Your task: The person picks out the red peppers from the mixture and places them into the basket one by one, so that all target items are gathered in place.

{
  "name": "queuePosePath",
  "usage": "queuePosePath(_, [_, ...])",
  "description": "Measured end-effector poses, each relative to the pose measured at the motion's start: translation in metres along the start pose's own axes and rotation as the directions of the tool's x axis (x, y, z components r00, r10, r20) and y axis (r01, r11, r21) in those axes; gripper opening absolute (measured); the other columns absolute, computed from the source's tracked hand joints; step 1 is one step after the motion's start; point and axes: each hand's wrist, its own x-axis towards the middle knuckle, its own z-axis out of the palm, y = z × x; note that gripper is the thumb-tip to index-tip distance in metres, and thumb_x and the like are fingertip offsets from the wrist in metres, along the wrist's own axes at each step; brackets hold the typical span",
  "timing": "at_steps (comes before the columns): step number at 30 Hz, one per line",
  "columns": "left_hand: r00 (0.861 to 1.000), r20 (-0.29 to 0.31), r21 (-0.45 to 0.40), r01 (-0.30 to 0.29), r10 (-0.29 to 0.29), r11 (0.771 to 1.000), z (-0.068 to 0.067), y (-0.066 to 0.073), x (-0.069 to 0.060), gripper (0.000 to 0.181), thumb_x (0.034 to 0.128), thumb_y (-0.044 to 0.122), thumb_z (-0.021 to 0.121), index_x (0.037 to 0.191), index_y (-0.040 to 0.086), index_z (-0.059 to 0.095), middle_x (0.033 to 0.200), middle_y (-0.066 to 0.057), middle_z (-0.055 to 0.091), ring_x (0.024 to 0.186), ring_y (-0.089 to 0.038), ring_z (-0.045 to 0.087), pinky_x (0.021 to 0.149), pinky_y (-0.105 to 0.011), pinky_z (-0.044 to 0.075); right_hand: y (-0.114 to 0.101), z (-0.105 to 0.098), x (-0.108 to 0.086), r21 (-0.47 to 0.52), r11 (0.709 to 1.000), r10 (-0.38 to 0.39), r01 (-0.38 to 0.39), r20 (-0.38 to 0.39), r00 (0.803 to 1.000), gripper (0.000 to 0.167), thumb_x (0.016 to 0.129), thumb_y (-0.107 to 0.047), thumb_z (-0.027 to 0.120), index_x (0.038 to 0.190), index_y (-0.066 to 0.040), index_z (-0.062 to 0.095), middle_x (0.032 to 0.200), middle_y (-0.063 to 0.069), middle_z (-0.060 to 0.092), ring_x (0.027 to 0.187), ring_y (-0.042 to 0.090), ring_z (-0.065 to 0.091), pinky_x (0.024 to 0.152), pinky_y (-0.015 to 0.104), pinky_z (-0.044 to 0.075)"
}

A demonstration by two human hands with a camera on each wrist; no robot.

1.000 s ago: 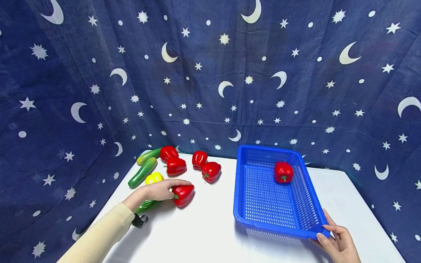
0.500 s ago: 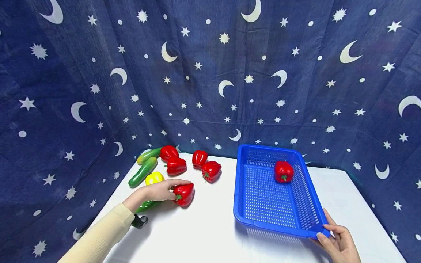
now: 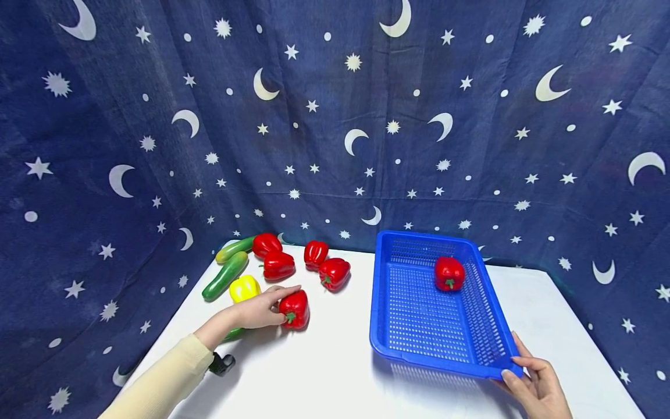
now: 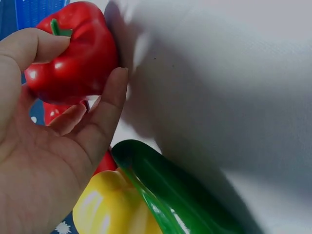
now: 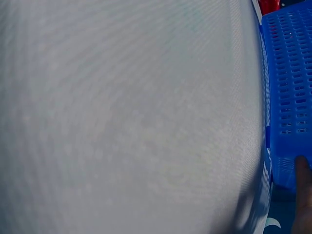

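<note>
In the head view my left hand (image 3: 262, 309) grips a red bell pepper (image 3: 295, 309) at the middle left of the table. The left wrist view shows the thumb beside the green stem of that pepper (image 4: 83, 58) and the fingers of my left hand (image 4: 58, 131) curled round its side. My right hand (image 3: 541, 387) pinches the near right corner of a blue perforated basket (image 3: 445, 364), thumb on the rim. Inside the basket lies another red pepper (image 3: 449, 274). The right wrist view catches a finger of my right hand (image 5: 303, 195) against the basket (image 5: 287, 141).
A yellow pepper (image 3: 244, 288) and a partly hidden green vegetable (image 4: 170, 190) lie by my left hand. Farther back are several red peppers (image 3: 278, 266) and two cucumber-like vegetables (image 3: 225, 277). A starry blue cloth (image 3: 324, 145) hangs behind the white table (image 3: 335, 349).
The gripped pepper has turned slightly, its stem now facing more toward the front, and my left hand has shifted a little with it. My right hand still holds the basket corner.
</note>
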Motion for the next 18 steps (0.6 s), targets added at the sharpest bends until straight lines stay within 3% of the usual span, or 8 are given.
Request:
queuePosePath(7, [1.000,-0.015,-0.034,0.000,-0.001,0.999,0.0024,0.0002,-0.0003,0.073,0.0906,0.013,0.071,0.157,0.022,0.043,0.150,-0.014,0.043,0.123,-0.028,0.051,0.100,-0.048,0.049,0.0004,0.0011,-0.0014,0.005,1.000,-0.007,0.007,-0.002,1.000,0.033,0.102,-0.006,0.062,0.128,-0.008,0.042,0.170,0.012,0.012,0.107,-0.014,0.055,0.077,0.027,0.059])
queuePosePath(18, [0.997,-0.017,-0.120,0.067,-0.070,0.991,0.0073,0.0034,-0.0008,0.072,0.0900,0.014,0.075,0.154,0.030,0.046,0.139,-0.007,0.054,0.116,-0.026,0.053,0.095,-0.046,0.053,0.0001,0.0013,-0.0007,-0.001,1.000,-0.012,0.012,0.000,1.000,0.033,0.102,-0.005,0.061,0.128,-0.007,0.041,0.170,0.013,0.012,0.106,-0.015,0.054,0.077,0.026,0.059])
